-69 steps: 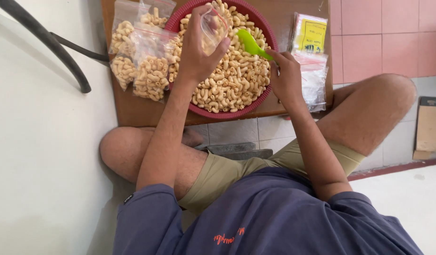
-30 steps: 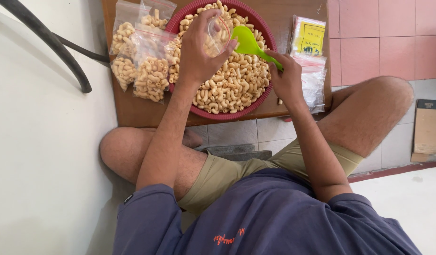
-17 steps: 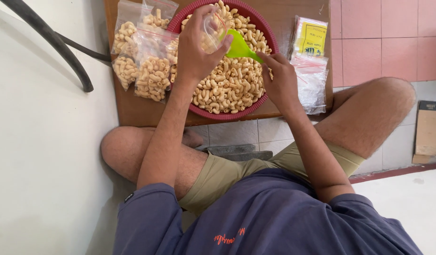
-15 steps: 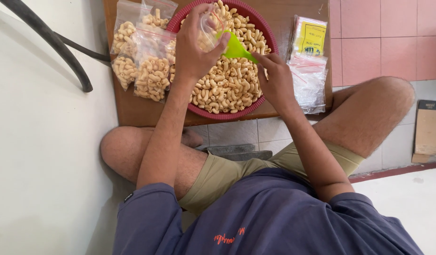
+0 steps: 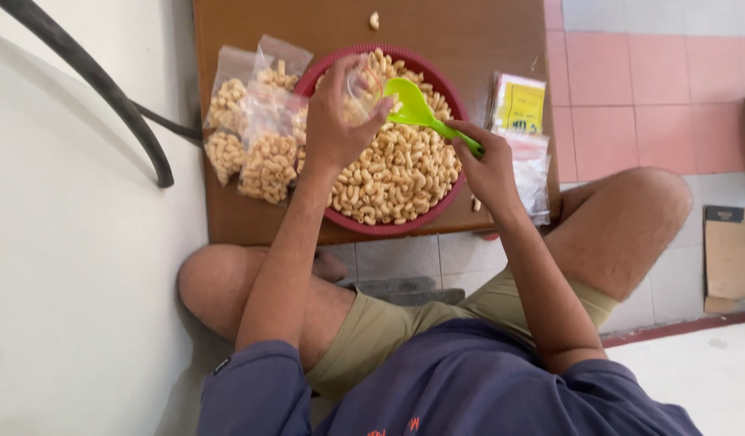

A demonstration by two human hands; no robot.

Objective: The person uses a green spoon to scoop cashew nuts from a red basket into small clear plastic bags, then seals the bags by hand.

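Note:
A round red basket [image 5: 437,211] full of pale curled snack pieces [image 5: 396,173] sits on a low brown wooden table [image 5: 461,32]. My left hand [image 5: 336,125] holds a small clear plastic bag [image 5: 362,85] open above the basket. In my right hand [image 5: 485,165] is a bright green plastic spoon [image 5: 417,109], its bowl tipped against the mouth of the bag. Several filled clear bags [image 5: 259,133] lie on the table just left of the basket.
A stack of empty clear bags with a yellow label [image 5: 522,129] lies right of the basket. One loose snack piece [image 5: 374,19] rests on the table's far side. A black curved bar [image 5: 106,89] crosses the white wall. Pink floor tiles and a cardboard box [image 5: 732,254] lie right.
My right hand scooped in the basket and brought the green spoon up to the bag's mouth. The left hand has kept the bag over the basket. The view has shifted to show more of the table.

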